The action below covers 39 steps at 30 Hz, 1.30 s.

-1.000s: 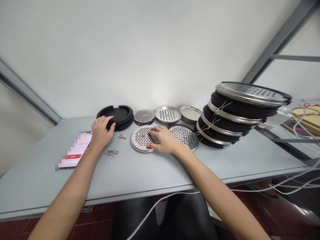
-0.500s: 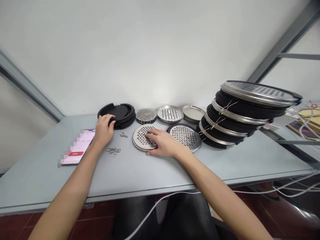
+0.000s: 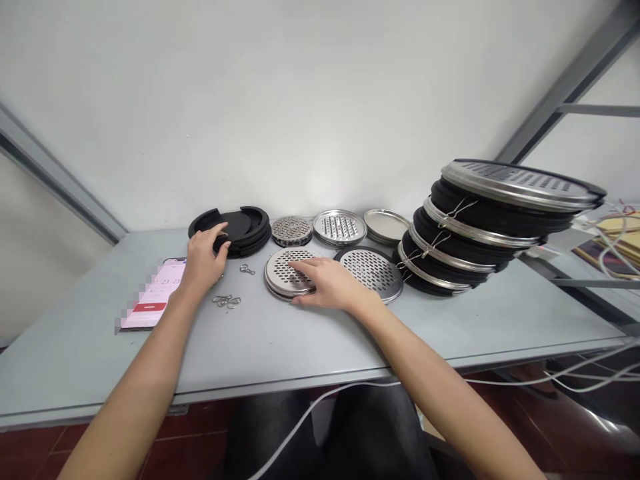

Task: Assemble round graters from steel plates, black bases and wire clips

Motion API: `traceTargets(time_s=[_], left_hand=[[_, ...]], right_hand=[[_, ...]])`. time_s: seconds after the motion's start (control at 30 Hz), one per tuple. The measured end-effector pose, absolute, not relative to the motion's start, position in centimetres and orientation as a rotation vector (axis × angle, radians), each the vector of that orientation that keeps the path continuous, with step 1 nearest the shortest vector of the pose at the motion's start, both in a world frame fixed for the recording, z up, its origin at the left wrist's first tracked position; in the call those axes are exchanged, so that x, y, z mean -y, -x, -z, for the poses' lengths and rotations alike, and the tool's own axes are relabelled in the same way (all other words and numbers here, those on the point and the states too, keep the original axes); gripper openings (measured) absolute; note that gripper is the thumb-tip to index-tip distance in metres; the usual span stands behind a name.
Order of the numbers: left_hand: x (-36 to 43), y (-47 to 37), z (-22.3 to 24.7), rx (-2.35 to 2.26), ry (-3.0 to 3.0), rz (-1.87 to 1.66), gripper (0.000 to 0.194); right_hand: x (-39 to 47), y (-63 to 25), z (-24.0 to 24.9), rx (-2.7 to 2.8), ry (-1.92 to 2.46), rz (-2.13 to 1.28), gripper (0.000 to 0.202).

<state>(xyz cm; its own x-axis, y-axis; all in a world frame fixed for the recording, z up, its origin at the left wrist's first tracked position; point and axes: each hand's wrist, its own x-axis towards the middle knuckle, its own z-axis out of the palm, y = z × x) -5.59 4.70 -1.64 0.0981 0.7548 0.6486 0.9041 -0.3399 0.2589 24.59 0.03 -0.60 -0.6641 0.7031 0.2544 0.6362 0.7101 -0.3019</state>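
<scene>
My left hand (image 3: 206,257) grips the near left rim of the top black round holder (image 3: 235,230), which has a gap in its raised rim and lies on a stack of others. My right hand (image 3: 327,281) has its fingers on top of a perforated steel disc (image 3: 290,270) and its thumb at the near edge. This disc sits slightly raised over another disc. Beside it lies a grater disc in a black holder (image 3: 373,272). Small wire clips (image 3: 227,301) rest near my left forearm, with one clip (image 3: 247,269) apart from them.
Along the wall stand a small-holed disc stack (image 3: 292,230), grater discs (image 3: 340,227) and plain round lids (image 3: 387,225). A tall leaning stack of clipped black and steel rounds (image 3: 475,230) is at the right. A phone (image 3: 155,293) lies left; a white cable (image 3: 310,408) crosses the front.
The top black holder has shifted a little left with my left hand. Under my right hand the perforated disc has risen slightly, showing more of the edge below it.
</scene>
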Motion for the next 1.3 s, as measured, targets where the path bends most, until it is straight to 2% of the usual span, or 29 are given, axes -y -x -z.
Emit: traceTargets(time_s=[0.3,0.5,0.77,1.03,1.3], left_hand=[[-5.2,7.0,2.9,1.814,1.988,1.028,0.039],[-5.5,7.5,2.7,1.727,2.088,1.053,0.032],[-5.3,7.2,2.3,1.656,2.136,1.058,0.025],[-5.1,6.9,2.2,1.688,2.114,1.069,0.026],[-4.8,6.6,2.0,1.745,2.094,1.043,0.023]], right_hand=[[-0.3,-24.7,0.8,2.598,0.925,-0.253,0.057],[-0.1,-24.7,0.5,2.589,0.893,-0.282,0.043],[-0.1,-24.6,0.7,2.611,0.892,-0.271,0.050],[-0.3,-25.7,1.1,2.579,1.013,-0.252,0.080],[-0.9,-25.9,1.0,2.603,1.023,-0.266,0.076]])
